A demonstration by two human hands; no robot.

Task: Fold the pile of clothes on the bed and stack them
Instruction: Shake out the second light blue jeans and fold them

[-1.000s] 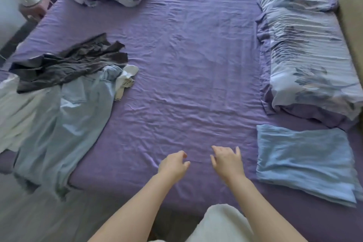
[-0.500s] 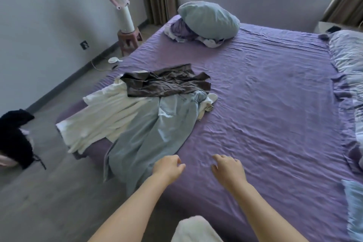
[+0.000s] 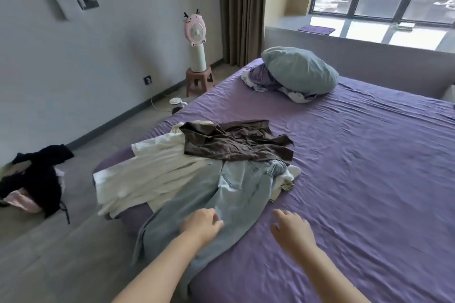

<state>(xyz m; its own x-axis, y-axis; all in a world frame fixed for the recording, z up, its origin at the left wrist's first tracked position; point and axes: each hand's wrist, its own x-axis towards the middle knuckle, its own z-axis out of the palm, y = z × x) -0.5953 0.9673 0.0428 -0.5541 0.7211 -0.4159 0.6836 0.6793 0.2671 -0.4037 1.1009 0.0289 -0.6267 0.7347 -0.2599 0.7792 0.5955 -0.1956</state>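
A loose pile of clothes lies at the left corner of the purple bed (image 3: pixel 369 179). Pale blue jeans (image 3: pixel 236 194) run from the pile's middle down over the bed's edge. A dark brown garment (image 3: pixel 236 142) lies crumpled on top, farther back. A white garment (image 3: pixel 152 174) spreads out to the left. My left hand (image 3: pixel 200 225) hovers over the lower leg of the jeans, fingers loosely curled, holding nothing. My right hand (image 3: pixel 293 230) is over bare sheet just right of the jeans, fingers apart.
A blue-grey pillow (image 3: pixel 300 70) sits on bundled bedding at the bed's far end. On the floor to the left lie dark clothes (image 3: pixel 37 177), a white kettle (image 3: pixel 177 102) and a pink fan (image 3: pixel 195 29) on a stool. A window ledge (image 3: pixel 357 34) runs behind.
The view has swung left and up from the bed's right side to the clothes pile. Both hands have moved left; my left hand is now over the jeans.
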